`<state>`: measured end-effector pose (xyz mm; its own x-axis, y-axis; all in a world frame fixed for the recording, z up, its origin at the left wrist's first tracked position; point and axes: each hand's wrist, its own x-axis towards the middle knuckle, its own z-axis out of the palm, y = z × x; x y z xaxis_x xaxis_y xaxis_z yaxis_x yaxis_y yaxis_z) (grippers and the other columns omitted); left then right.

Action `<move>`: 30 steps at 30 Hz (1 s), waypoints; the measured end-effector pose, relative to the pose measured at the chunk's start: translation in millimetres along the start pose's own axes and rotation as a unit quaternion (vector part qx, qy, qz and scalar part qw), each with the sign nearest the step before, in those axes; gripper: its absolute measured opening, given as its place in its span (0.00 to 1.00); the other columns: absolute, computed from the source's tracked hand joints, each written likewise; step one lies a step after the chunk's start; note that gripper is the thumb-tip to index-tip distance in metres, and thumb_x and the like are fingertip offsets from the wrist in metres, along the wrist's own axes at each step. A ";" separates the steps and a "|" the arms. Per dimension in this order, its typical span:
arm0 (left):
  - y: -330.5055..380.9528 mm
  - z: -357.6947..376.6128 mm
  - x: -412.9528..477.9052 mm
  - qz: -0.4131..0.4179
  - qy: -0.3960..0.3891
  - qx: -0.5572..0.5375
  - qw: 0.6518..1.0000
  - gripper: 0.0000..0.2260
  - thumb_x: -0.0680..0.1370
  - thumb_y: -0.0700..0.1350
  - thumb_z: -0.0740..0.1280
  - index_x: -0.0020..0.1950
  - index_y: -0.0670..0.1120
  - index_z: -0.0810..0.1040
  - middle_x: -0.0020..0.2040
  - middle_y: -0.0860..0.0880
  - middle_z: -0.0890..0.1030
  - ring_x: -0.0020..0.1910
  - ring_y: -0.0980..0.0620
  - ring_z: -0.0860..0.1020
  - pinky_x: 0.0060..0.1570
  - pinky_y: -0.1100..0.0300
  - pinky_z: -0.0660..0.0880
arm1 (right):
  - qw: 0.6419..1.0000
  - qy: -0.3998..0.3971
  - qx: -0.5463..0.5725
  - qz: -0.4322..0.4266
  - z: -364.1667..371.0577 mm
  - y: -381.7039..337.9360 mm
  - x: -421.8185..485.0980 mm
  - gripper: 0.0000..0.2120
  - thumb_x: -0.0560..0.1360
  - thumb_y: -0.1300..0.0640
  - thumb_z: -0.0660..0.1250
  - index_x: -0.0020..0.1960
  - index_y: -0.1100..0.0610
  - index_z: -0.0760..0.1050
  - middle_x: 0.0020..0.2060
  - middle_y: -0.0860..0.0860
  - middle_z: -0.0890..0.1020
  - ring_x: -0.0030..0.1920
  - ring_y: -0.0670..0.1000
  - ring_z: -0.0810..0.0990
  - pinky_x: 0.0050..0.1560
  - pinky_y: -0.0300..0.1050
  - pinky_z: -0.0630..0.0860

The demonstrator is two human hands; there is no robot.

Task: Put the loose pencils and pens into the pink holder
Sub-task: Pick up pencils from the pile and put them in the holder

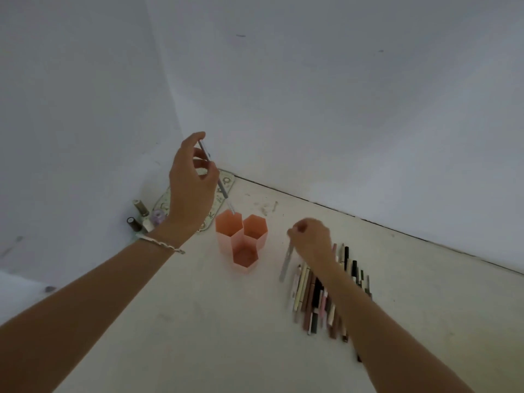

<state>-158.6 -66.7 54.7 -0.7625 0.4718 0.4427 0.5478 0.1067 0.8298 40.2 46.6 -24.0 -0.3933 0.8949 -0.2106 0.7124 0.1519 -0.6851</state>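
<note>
The pink holder (241, 239) has three hexagonal cups and stands on the white table near the corner. My left hand (190, 188) is raised above it, pinching a grey pen (218, 182) that slants down, its tip at the rim of the back-left cup. To the right, my right hand (312, 239) grips a pale grey pen (286, 262) whose lower end points down toward the table. A row of loose pencils and pens (320, 296) lies under and beside my right forearm, partly hidden by it.
A patterned flat case (224, 185) lies in the corner behind the holder. Small bottles (139, 214) and a lilac round object (156, 217) stand at the left wall. Walls close the table at the back and left.
</note>
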 end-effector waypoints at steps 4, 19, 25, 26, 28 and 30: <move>-20.0 6.7 -28.0 0.018 -0.055 0.028 0.998 0.21 0.76 0.31 0.67 0.67 0.45 0.73 0.48 0.49 0.78 0.43 0.58 0.78 0.46 0.71 0.78 | 0.975 0.117 0.187 -0.031 -42.6 -39.5 6.3 0.05 0.74 0.60 0.67 0.48 0.57 0.80 0.38 0.48 0.81 0.28 0.39 0.73 0.26 0.28 0.68; -17.1 -27.4 -99.7 -0.052 -0.069 0.016 0.996 0.10 0.73 0.34 0.60 0.44 0.50 0.72 0.40 0.56 0.75 0.40 0.56 0.74 0.39 0.69 0.70 | 0.967 0.047 0.107 -0.225 50.8 -79.7 -37.8 0.06 0.76 0.58 0.66 0.52 0.53 0.79 0.46 0.44 0.80 0.48 0.46 0.73 0.53 0.42 0.72; 13.4 21.3 -161.5 -0.070 -0.326 0.036 0.942 0.12 0.73 0.36 0.61 0.40 0.54 0.68 0.37 0.53 0.75 0.35 0.53 0.74 0.35 0.59 0.74 | 0.967 0.063 0.083 -0.231 14.7 -56.0 -31.0 0.12 0.75 0.60 0.66 0.58 0.51 0.78 0.47 0.43 0.81 0.46 0.44 0.74 0.55 0.43 0.74; 15.8 36.0 -164.3 -0.061 -0.344 0.064 0.935 0.11 0.75 0.36 0.61 0.40 0.53 0.69 0.37 0.53 0.75 0.35 0.54 0.74 0.36 0.60 0.74 | 0.969 0.080 0.092 -0.214 -0.5 -47.7 -26.8 0.13 0.75 0.62 0.65 0.58 0.51 0.77 0.46 0.43 0.80 0.45 0.44 0.75 0.53 0.42 0.75; 19.7 64.6 -166.1 -0.071 -0.362 0.110 0.923 0.06 0.76 0.37 0.60 0.43 0.48 0.72 0.41 0.52 0.76 0.39 0.52 0.75 0.41 0.58 0.75 | 0.973 0.104 0.109 -0.173 -30.4 -27.7 -17.9 0.14 0.75 0.64 0.65 0.57 0.52 0.77 0.44 0.43 0.80 0.44 0.44 0.76 0.50 0.41 0.75; 17.8 89.0 -166.6 -0.105 -0.392 0.160 0.900 0.05 0.79 0.40 0.59 0.52 0.45 0.74 0.50 0.49 0.76 0.47 0.49 0.76 0.49 0.55 0.75 | 0.975 0.124 0.126 -0.136 -53.2 -6.7 -12.3 0.13 0.75 0.64 0.64 0.56 0.52 0.78 0.42 0.43 0.81 0.42 0.44 0.77 0.46 0.39 0.75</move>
<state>8.8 -65.5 -34.5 -0.4518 0.8711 -0.1924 0.5870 0.4527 0.6711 71.2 57.0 20.3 -0.3739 0.9142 0.1563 0.4236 0.3183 -0.8481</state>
